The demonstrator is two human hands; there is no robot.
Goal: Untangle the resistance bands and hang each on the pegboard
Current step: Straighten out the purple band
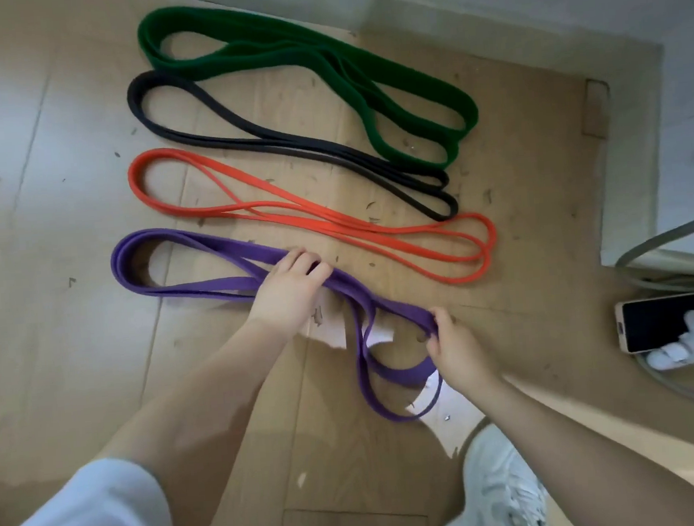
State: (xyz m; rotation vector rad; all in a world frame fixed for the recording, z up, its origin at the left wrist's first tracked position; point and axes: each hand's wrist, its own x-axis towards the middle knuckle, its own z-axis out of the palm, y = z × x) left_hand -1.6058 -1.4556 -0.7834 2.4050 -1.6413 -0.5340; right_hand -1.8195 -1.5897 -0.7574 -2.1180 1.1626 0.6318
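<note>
Both hands grip the purple band [194,243]; left hand [287,294] mid-length, right hand [453,343] near its end.

Cardboard sheet [513,133] on floor [2,124] carries 4 bands side by side: green [406,88], black [269,138], red [325,219], purple [194,245]. Phone [661,323] at rt edge, w/ white shoe [504,487] near.
</note>
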